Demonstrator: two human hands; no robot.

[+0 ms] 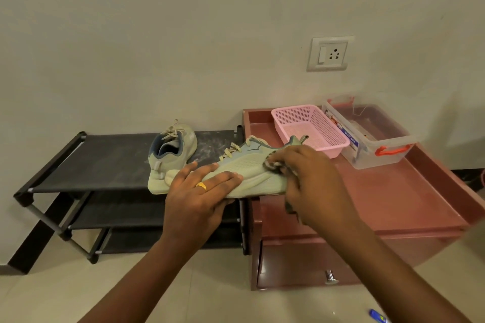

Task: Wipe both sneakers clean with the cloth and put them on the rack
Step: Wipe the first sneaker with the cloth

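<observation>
While the left hand curls its fingers round the sneaker | right hand pinches the cloth against its side | best: short firm strokes, shoe steady.

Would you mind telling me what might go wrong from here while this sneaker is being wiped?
The sneaker is over the gap between rack and cabinet, gripped at one end by the left hand; hard strokes of the cloth in the right hand may twist it loose. Its far end is near the basket, which a stroke could knock. The rack's top shelf looks dusty and may resoil it.
</observation>
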